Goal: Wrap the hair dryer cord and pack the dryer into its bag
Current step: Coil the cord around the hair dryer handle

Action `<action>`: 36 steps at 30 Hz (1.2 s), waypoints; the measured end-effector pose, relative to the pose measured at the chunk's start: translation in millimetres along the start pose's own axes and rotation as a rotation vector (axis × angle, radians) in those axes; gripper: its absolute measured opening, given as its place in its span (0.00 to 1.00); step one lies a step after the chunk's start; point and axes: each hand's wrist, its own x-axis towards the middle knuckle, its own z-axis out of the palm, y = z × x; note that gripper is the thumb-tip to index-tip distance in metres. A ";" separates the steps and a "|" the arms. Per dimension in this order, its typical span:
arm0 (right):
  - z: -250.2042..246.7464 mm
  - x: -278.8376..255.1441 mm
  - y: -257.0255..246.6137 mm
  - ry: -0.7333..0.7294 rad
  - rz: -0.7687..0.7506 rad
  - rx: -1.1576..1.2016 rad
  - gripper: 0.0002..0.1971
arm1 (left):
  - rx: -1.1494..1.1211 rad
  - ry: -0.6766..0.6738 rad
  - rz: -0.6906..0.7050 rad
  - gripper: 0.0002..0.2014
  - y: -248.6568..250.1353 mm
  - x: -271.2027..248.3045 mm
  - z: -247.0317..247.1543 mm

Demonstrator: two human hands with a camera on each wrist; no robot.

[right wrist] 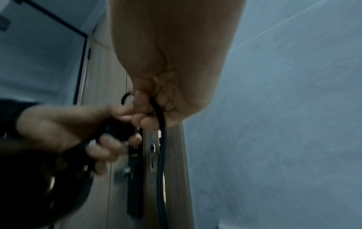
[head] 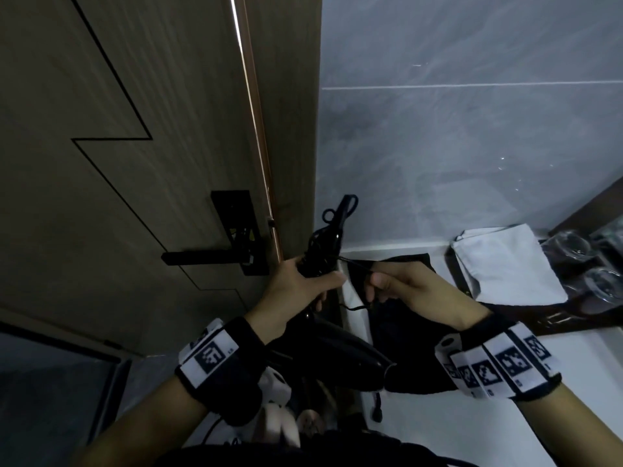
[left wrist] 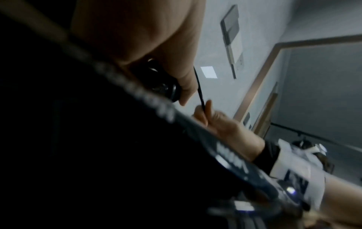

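Note:
The black hair dryer (head: 347, 357) hangs nozzle-down in front of me. My left hand (head: 317, 281) grips its handle, which points up with the black cord (head: 332, 235) coiled round it in loops. My right hand (head: 374, 284) pinches a loose strand of cord just right of the handle. The right wrist view has that strand, the cord (right wrist: 162, 139), running down from the right hand (right wrist: 149, 108), with the left hand (right wrist: 78, 128) curled round the handle. In the left wrist view the dryer (left wrist: 98, 139) fills the dark foreground. The black bag (head: 401, 320) lies flat on the white counter under my right hand.
A wooden door with a black lever handle (head: 215, 256) stands close on the left. A white cloth pouch (head: 505, 267) and upturned glasses (head: 573, 247) sit on a dark tray at the right. Grey tiled wall (head: 472, 146) rises behind the white counter (head: 556, 416).

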 end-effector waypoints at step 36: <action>-7.9 33.6 -25.6 0.300 0.319 1.409 0.25 | 0.263 -0.427 0.365 0.15 60.3 -32.9 -13.4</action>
